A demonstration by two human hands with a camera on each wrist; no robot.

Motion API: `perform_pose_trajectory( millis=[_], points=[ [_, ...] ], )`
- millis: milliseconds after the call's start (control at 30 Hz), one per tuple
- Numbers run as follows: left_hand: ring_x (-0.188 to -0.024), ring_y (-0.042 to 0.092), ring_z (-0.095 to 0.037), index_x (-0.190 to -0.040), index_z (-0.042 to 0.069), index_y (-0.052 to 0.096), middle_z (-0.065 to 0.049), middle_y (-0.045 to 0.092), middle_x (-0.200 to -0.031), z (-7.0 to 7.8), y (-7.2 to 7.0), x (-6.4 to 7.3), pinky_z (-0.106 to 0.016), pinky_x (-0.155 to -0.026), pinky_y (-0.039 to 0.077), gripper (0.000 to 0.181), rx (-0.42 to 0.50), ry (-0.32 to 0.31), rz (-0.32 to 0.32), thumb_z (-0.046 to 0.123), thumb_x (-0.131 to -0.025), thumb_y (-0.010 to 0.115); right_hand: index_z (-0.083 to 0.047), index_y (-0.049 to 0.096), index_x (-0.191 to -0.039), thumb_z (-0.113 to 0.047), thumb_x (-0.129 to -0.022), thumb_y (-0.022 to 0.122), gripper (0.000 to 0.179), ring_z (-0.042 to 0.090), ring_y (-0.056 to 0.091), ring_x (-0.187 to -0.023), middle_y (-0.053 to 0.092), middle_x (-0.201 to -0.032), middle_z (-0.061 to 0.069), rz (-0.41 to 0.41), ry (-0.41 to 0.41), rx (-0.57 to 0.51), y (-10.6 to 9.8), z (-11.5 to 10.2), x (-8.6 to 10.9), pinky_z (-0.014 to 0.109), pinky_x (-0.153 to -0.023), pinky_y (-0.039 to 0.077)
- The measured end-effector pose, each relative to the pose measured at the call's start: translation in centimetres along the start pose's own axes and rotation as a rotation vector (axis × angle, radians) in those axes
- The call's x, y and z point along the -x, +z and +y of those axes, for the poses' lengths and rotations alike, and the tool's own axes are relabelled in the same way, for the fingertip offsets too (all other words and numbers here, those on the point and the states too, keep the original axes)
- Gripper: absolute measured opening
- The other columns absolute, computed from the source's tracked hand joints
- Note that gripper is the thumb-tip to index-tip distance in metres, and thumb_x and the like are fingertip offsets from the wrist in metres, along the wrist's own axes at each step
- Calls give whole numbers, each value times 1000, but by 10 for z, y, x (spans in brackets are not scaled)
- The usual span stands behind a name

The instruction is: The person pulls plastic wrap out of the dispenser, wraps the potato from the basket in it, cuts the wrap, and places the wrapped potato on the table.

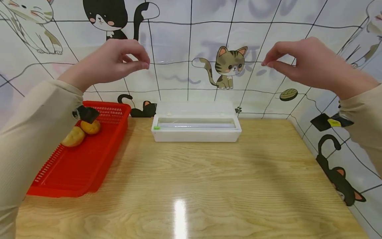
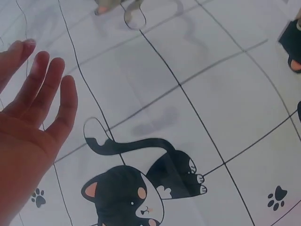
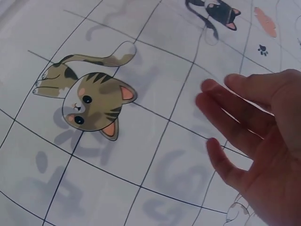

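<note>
Both hands are raised in front of the patterned wall, apart from each other, with nothing visible in their fingers. My left hand (image 1: 119, 61) is at the upper left, above the red basket (image 1: 80, 169); its fingers are loosely bent, and the left wrist view shows them slightly spread. On the other side, my right hand (image 1: 310, 64) mirrors it, thumb and forefinger close together. Between and below them, a white box (image 1: 197, 135) with its lid (image 1: 195, 108) raised stands at the back of the table. A pale roll (image 1: 197, 125) lies inside, and a small green piece (image 1: 157, 127) sits on its front left rim.
Two yellowish, potato-like round things (image 1: 91, 126) lie in the basket, partly behind the left sleeve (image 1: 38, 122). The wooden table (image 1: 209, 176) meets walls printed with cats (image 1: 228, 68) at the back and right. A dark wrist mount (image 1: 331, 122) hangs below the right sleeve.
</note>
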State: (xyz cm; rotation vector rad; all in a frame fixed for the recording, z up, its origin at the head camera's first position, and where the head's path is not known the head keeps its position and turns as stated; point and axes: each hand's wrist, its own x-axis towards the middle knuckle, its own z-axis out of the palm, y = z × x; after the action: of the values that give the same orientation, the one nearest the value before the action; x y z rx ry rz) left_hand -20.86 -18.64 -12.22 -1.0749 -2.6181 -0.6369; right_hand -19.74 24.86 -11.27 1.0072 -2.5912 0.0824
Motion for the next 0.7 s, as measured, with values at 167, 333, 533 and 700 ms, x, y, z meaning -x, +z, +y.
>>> perform_pose_trajectory(
  millis=[167, 333, 533, 700],
  points=[
    [-98, 59, -12, -105, 7, 65, -1, 68, -101, 11, 0, 14, -21, -86, 45, 14, 119, -62, -122, 14, -99, 55, -10, 64, -102, 2, -85, 70, 22, 6, 43, -55, 70, -93, 4, -109, -61, -20, -7, -9, 20, 23, -47, 33],
    [-91, 65, -16, -103, 6, 59, -5, 70, -96, 12, 10, 27, -22, -82, 47, 11, 277, -125, -287, 12, -100, 51, -18, 63, -98, 2, -83, 72, 26, 3, 48, -60, 66, -89, -10, -171, -99, -107, 3, -17, 38, 21, -49, 38],
    [-81, 68, -19, -102, 3, 55, -4, 70, -89, 9, 34, 48, -30, -79, 53, 8, 422, -87, -427, 8, -100, 50, -25, 61, -95, 2, -83, 72, 32, -5, 53, -69, 60, -86, -23, -265, -199, -193, 29, -36, 64, 23, -57, 46],
    [-77, 68, -19, -97, 4, 55, 1, 70, -85, 12, 56, 72, -36, -75, 55, 4, 540, -26, -491, 3, -99, 51, -29, 60, -93, -3, -84, 73, 30, -7, 51, -71, 55, -85, -29, -336, -250, -279, 48, -55, 89, 22, -57, 46]
  ],
)
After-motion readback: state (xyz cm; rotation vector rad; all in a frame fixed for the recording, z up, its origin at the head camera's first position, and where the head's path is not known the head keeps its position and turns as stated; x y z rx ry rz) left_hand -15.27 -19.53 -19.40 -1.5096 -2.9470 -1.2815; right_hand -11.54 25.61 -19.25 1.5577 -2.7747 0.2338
